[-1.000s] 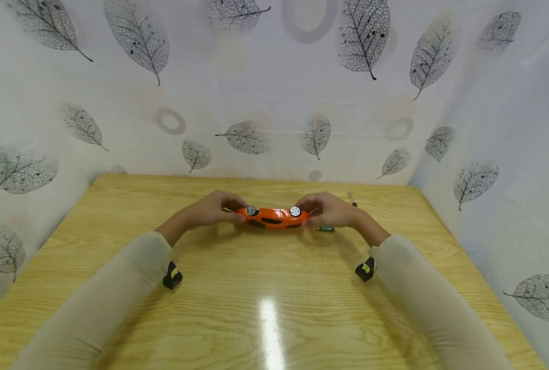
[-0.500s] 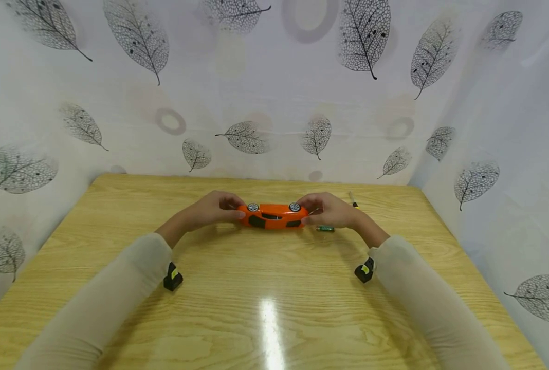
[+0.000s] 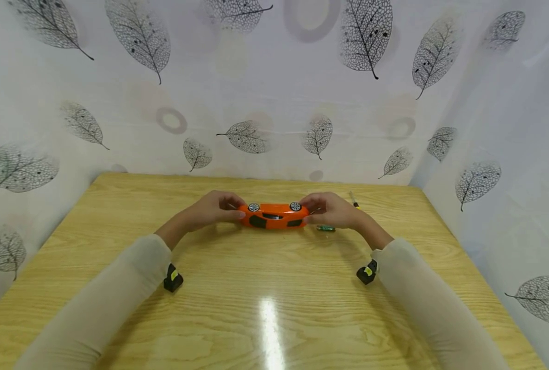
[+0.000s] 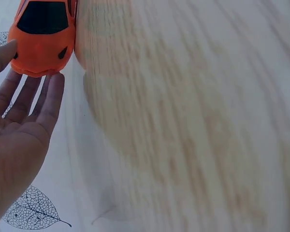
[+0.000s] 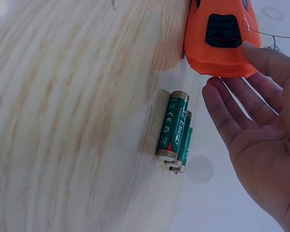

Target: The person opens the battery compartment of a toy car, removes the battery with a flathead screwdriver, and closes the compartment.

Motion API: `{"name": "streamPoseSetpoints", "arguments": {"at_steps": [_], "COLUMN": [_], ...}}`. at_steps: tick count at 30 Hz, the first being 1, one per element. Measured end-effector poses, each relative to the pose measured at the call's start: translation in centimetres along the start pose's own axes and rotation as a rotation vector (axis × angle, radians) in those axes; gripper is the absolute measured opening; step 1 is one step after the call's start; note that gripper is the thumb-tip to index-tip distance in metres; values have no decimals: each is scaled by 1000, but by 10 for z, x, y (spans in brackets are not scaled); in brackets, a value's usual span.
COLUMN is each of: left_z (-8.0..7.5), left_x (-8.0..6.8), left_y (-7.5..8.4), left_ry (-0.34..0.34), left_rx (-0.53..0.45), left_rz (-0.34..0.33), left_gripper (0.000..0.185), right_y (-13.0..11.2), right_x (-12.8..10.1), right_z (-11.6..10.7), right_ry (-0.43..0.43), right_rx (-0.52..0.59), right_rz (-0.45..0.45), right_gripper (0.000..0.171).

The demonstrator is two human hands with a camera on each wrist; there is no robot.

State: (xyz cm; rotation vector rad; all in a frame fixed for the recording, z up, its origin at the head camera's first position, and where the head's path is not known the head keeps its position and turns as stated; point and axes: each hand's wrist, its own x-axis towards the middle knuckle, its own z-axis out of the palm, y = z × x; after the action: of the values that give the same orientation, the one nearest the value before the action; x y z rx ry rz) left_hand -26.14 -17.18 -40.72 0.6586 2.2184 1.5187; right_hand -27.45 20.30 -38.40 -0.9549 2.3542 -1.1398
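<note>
An orange toy car [image 3: 274,216] lies on its side at the far middle of the table, wheels toward the back wall, roof toward me. My left hand [image 3: 212,209] grips its front end, the thumb on the side and the fingers at the bumper. At the rear end, my right hand [image 3: 332,208] holds the car between thumb and fingers. The left wrist view shows the car's hood [image 4: 41,48] and dark windshield. Black louvres [image 5: 223,31] on its rear show in the right wrist view. Several fingertips are hidden behind the car.
Green batteries [image 5: 171,128] lie in a row beside my right hand. Behind that hand lies a thin tool [image 3: 354,199] with a metal shaft and a yellow and black end. A leaf-printed cloth [image 3: 274,87] encloses the wooden table [image 3: 209,308] at the back and sides.
The car has rolled between my hands: its wheels have turned away toward the wall and more of its windowed side shows. For the last half second it has hardly moved.
</note>
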Motion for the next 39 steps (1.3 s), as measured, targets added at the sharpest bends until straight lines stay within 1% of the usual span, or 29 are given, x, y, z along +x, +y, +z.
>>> {"name": "streamPoseSetpoints", "arguments": {"at_steps": [4, 8, 13, 18, 20, 25, 29, 32, 34, 36, 39], "left_z": [-1, -1, 1, 2, 3, 4, 4, 4, 4, 5, 7], "left_x": [-1, -2, -3, -4, -4, -4, -3, 0, 2, 4, 6], "left_y": [-1, -2, -1, -3, -3, -1, 1, 1, 1, 1, 2], "left_ry": [35, 80, 109, 117, 124, 135, 149, 176, 196, 216, 243], "left_rx": [33, 61, 36, -1, -15, -68, -65, -30, -26, -32, -77], "left_rz": [5, 17, 39, 47, 35, -17, -57, -86, -108, -132, -173], "left_gripper": [35, 32, 29, 29, 29, 32, 34, 36, 36, 35, 35], "right_y": [-3, -6, -5, -5, -4, -3, -2, 0, 1, 0, 1], "right_x": [-4, -6, -7, -6, -5, -2, 3, 6, 7, 9, 12], "right_z": [0, 1, 3, 4, 4, 4, 4, 4, 4, 4, 4], "right_ry": [52, 90, 120, 149, 162, 185, 203, 212, 219, 222, 237], "right_rx": [-38, -19, 36, 23, 4, 19, 37, 44, 54, 58, 79], "right_rz": [0, 6, 10, 11, 22, 57, 65, 95, 120, 139, 158], "right_gripper": [38, 33, 28, 29, 29, 29, 30, 31, 32, 32, 32]}}
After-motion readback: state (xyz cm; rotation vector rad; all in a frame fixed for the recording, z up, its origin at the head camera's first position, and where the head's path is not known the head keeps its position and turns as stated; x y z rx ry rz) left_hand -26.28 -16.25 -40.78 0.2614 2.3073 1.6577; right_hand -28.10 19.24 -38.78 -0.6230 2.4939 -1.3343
